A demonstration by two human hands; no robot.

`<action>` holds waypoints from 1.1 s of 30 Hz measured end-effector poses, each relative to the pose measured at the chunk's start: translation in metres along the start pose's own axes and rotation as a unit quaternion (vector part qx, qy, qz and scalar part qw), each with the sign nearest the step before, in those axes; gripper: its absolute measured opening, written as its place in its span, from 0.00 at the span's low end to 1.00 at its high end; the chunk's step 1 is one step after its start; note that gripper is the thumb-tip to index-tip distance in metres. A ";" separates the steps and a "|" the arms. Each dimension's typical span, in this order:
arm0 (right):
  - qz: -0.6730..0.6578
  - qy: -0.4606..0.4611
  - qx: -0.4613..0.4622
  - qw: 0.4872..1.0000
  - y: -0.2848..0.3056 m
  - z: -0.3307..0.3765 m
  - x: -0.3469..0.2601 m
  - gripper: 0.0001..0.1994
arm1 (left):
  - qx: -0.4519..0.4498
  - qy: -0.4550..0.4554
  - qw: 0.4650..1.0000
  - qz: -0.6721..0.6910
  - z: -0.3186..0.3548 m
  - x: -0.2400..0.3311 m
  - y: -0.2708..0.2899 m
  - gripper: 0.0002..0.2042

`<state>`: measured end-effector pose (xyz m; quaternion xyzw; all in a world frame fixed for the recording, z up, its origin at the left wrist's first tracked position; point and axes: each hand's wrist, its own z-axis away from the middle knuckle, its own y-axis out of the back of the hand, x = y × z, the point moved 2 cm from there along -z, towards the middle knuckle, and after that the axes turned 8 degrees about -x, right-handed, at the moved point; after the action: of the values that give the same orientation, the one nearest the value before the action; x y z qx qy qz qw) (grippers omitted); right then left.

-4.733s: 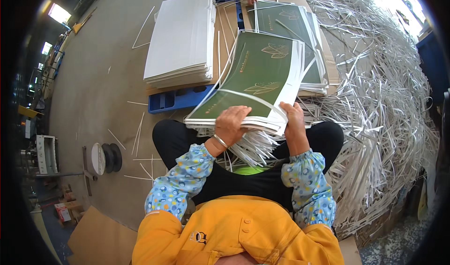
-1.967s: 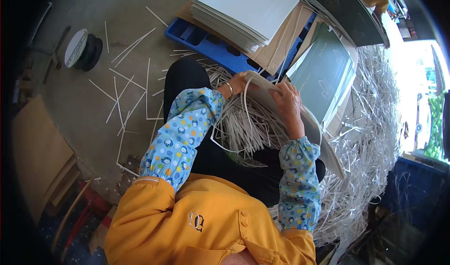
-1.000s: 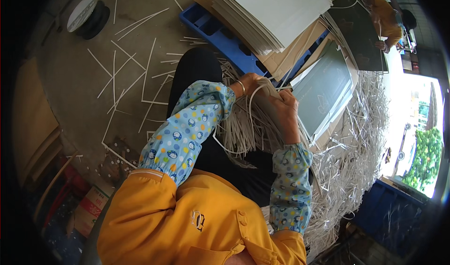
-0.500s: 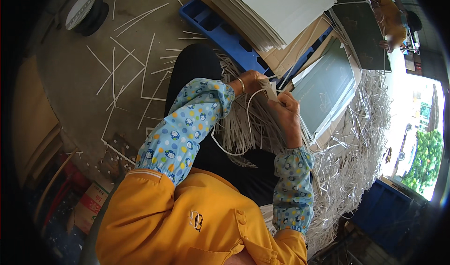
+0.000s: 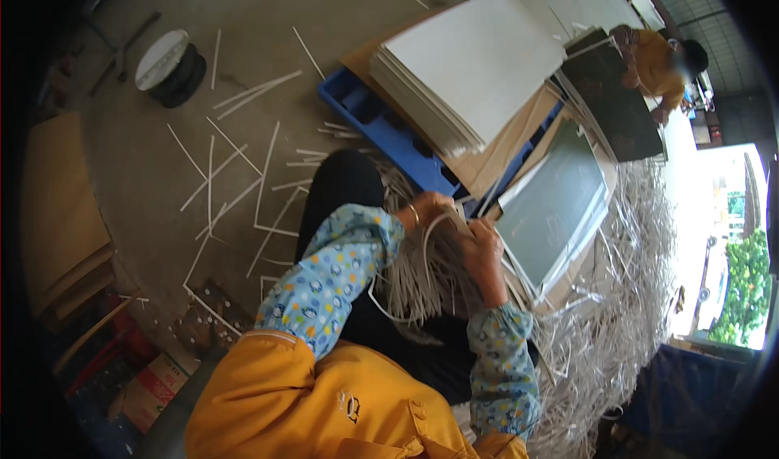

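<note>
Over my lap, my left hand and my right hand are close together, both with fingers closed. Between them is a short, flat grey-beige piece that looks like card; its exact kind is hard to make out. A thin white strip curves down from beside my left hand. Below the hands hangs a thick bunch of pale paper strips, lying against my dark trouser legs. Patterned blue sleeve covers reach to both wrists.
Ahead, a blue pallet bears a stack of white sheets. Grey-green printed sheets lie to its right. Shredded strips heap up at right. Loose strips and a round stool are at left. Another person handles dark boards.
The view has tilted, so the surroundings sit lower in the picture. My hands still grip the same piece. The other person's arms and dark board have shifted.
</note>
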<state>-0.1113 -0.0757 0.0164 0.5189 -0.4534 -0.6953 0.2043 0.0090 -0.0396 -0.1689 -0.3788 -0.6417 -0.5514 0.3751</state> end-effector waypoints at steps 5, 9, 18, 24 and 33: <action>-0.159 -0.093 -0.053 0.981 0.009 0.007 0.016 0.10 | -0.030 0.028 0.995 -0.096 -0.004 0.043 0.011 0.04; -0.196 -0.117 -0.081 0.970 0.010 0.010 0.012 0.09 | 0.032 -0.026 0.990 -0.135 0.000 0.041 0.015 0.07; -0.154 -0.036 -0.057 0.986 0.014 0.013 0.011 0.09 | 0.022 0.026 0.999 -0.008 -0.002 0.038 0.007 0.09; 0.047 0.019 0.043 0.998 0.005 0.018 0.009 0.09 | 0.012 -0.017 0.997 0.080 -0.004 0.028 0.004 0.09; -0.167 -0.006 -0.033 0.985 0.007 0.018 0.020 0.10 | 0.066 -0.037 0.997 -0.031 0.001 0.034 0.005 0.11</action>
<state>-0.1366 -0.0869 0.0122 0.5758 -0.3381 -0.7377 0.0994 -0.0016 -0.0360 -0.1363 -0.3535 -0.7017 -0.5046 0.3577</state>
